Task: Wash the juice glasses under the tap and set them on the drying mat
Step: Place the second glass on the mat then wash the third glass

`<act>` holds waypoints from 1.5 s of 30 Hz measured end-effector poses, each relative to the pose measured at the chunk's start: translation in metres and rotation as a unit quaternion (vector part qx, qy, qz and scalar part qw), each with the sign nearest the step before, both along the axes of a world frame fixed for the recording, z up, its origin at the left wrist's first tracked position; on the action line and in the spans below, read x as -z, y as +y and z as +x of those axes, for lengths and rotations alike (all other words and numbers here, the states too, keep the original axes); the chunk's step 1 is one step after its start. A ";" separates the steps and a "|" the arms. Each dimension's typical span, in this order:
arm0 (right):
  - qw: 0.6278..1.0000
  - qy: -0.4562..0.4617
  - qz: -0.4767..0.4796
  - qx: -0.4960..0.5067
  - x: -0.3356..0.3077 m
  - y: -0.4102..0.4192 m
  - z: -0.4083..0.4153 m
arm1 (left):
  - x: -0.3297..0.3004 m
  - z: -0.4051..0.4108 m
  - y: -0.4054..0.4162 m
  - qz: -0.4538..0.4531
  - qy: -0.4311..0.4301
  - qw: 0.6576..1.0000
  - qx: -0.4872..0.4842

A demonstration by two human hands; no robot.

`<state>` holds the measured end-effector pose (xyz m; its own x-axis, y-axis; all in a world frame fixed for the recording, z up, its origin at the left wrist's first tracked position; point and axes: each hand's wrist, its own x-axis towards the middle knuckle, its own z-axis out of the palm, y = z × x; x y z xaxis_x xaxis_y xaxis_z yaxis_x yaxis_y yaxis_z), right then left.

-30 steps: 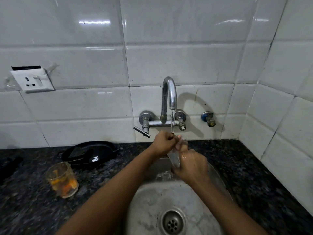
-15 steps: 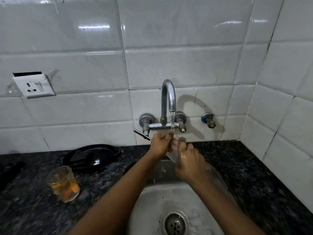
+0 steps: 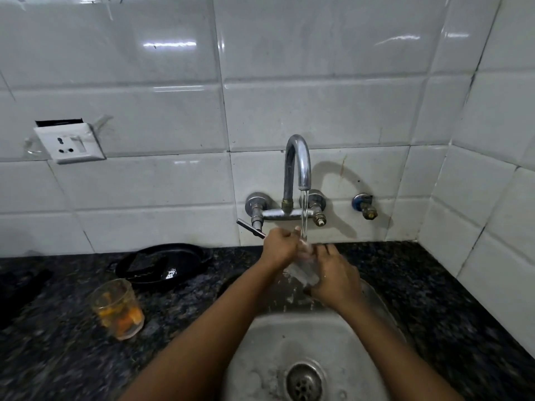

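Water runs from the chrome tap (image 3: 298, 166) onto a clear juice glass (image 3: 302, 272) held tilted over the steel sink (image 3: 260, 360). My right hand (image 3: 333, 277) grips the glass from the right and below. My left hand (image 3: 279, 248) curls round its upper end, fingers at the rim under the stream. A second glass (image 3: 118, 309) with orange juice residue stands on the dark granite counter to the left. I see no drying mat in view.
A black pan (image 3: 162, 263) lies on the counter behind the dirty glass. The tap's lever handle (image 3: 250, 228) sticks out near my left hand. A wall socket (image 3: 69, 143) sits at the left. Tiled walls close off the back and right.
Both hands stay at the glass under the stream, and the glass has shifted slightly between them. The view has tilted a little, so the scene sits lower in the frame.
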<state>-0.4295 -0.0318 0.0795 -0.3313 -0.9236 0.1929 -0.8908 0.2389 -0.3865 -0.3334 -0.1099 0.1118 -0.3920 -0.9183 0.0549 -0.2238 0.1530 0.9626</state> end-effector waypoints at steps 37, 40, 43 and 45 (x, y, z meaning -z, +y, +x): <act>0.963 -0.253 0.088 0.025 0.000 -0.006 0.007 | 0.022 0.036 -0.052 0.067 0.019 0.974 -0.215; 0.959 -0.281 0.015 0.037 0.009 -0.001 -0.002 | 0.026 0.040 -0.053 -0.011 -0.031 0.970 -0.241; 0.953 -0.296 -0.024 0.054 0.012 -0.002 -0.009 | 0.020 0.040 -0.054 -0.121 -0.150 0.953 -0.232; 0.949 -0.309 -0.039 0.051 0.010 -0.003 -0.013 | 0.013 0.034 -0.054 -0.223 -0.277 0.913 -0.201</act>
<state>-0.4422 -0.0349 0.0699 -0.4905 -0.8714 -0.0003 -0.4620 0.2604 -0.8478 -0.2997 -0.1637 0.0986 -0.1097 -0.9289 0.3538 -0.7821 0.3003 0.5461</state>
